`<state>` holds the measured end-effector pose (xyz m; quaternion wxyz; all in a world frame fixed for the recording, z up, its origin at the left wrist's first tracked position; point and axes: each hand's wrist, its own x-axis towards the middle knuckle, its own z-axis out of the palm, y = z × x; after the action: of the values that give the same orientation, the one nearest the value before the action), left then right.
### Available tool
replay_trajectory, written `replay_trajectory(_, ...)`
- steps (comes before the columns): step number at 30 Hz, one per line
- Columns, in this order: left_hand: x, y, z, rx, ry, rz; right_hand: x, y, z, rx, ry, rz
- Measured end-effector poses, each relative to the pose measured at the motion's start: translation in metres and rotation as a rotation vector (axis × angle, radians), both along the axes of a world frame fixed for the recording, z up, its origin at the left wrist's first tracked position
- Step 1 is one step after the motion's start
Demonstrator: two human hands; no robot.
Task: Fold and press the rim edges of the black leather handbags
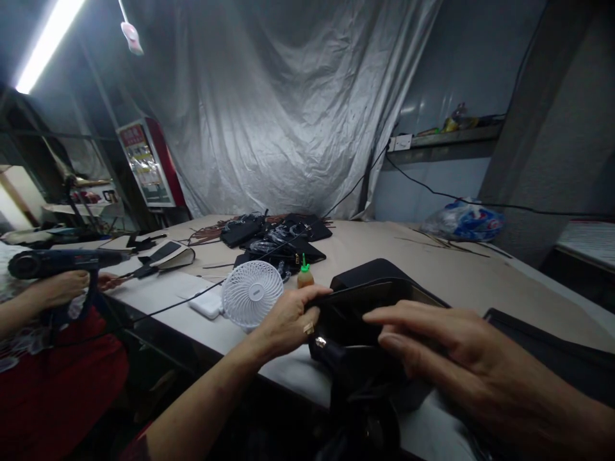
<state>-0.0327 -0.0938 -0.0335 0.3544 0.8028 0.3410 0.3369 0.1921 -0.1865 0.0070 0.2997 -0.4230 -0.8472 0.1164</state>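
A black bag (pixel 369 301) lies at the near edge of the table (pixel 384 246), part of it hanging over the edge. My left hand (pixel 288 320) grips its left end, thumb on top, a ring on one finger. My right hand (pixel 446 358) rests across the bag's top with fingers stretched out flat. A metal stud shows on the bag just below my left hand.
A small white fan (pixel 252 292), a white block (pixel 206 304) and a small bottle with a green cap (pixel 304 274) stand left of the bag. Black pieces and straps (pixel 278 237) lie further back. A person at left holds a blue heat gun (pixel 57 264). A plastic bag (pixel 464 221) sits far right.
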Motion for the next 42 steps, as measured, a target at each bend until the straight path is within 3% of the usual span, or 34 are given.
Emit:
replay_trajectory(3,0.005,0.007,-0.007,-0.032,-0.041,0.016,0.003,0.01,-0.002,-0.064,-0.005,-0.099)
replay_trajectory(7,0.01,0.01,-0.013,-0.041,-0.048,-0.003,0.009,0.021,-0.01,0.193,-0.101,-0.231)
replay_trajectory(9,0.011,0.01,-0.015,-0.063,-0.035,-0.022,0.011,0.025,-0.011,0.233,-0.146,-0.266)
replay_trajectory(15,0.01,0.012,-0.02,-0.086,-0.007,-0.008,0.007,0.038,-0.003,0.111,-0.207,-0.303)
replay_trajectory(21,0.015,0.012,-0.016,0.022,-0.01,-0.009,-0.005,0.045,0.0,0.217,-0.325,-0.174)
replay_trajectory(29,0.015,0.019,-0.016,0.094,0.065,0.077,-0.01,0.045,0.009,-0.208,-0.438,-0.125)
replay_trajectory(31,0.016,0.019,-0.016,0.098,0.086,0.088,-0.008,0.048,0.011,-0.181,-0.452,-0.159)
replay_trajectory(35,0.021,0.021,-0.017,0.149,0.115,0.19,-0.007,0.056,0.012,0.024,-0.449,-0.185)
replay_trajectory(40,0.025,0.024,-0.019,0.154,0.134,0.299,-0.009,0.055,0.01,-0.04,-0.456,-0.04)
replay_trajectory(42,0.025,0.024,-0.02,0.154,0.131,0.305,-0.009,0.053,0.01,-0.042,-0.455,-0.084)
